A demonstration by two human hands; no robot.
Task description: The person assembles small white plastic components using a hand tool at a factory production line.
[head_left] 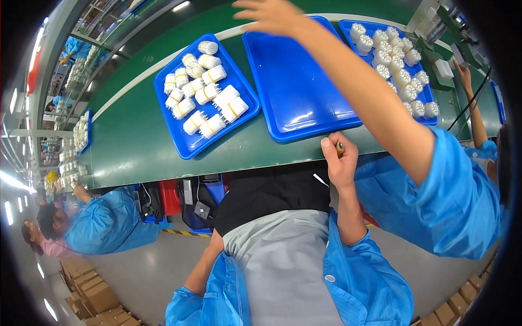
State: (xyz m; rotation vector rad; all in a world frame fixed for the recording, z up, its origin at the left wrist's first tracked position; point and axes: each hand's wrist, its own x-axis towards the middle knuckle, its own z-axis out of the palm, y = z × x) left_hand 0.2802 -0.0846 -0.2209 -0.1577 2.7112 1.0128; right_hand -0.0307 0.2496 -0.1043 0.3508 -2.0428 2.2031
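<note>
Overall, note a grey-floored factory room point(149, 266), then a long green workbench point(130, 157) beneath the middle blue rectangular plastic tray point(299, 117). Beware crowding from a co-worker's bare arm point(367, 98) across that tray: could knock white cylindrical parts point(403, 77) to its right. Beside its near edge, note the right hand point(342, 164) clenched around a slim yellowish object point(340, 148), droppable if held loosely. Cannot tell the hidden left hand's state.

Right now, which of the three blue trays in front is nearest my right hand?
The middle tray: its edge is by your right hand; both others lie farther.
</note>
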